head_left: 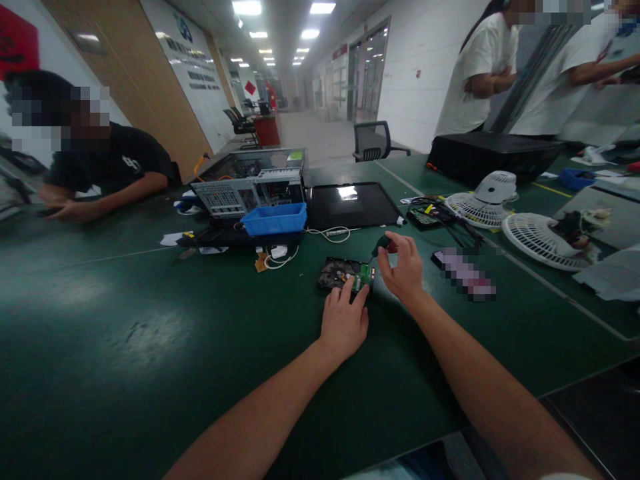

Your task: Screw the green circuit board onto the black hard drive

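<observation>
pictured flat on a green worktop, just right of centre: a hard drive, with a green circuit board showing at the right end. steadied from the near side by a left hand, fingers spread apart and resting on top rather than wrapped around. pinched in a right hand, thumb and fingers together on the handle: a dark screwdriver, slanting down toward the board's far right corner. too small to tell from here whether seated in a screw head.

judging by the pose, screw work at the board's edge, loosening or tightening impossible to say. for a clean job, bring the shaft closer to upright before turning, so as to meet the screw head squarely. press down first, then twist slowly with the fingertips, easing off at any slip to avoid rounding the slots. rest the weight of the left hand on the solid casing, clear of the shaft's line and light on the board's components. brace evenly against any spin of the drive. drop any loose screw into the blue tray, beyond and to the left, in front of an open computer case. mind the phone, lying near the right forearm.
</observation>
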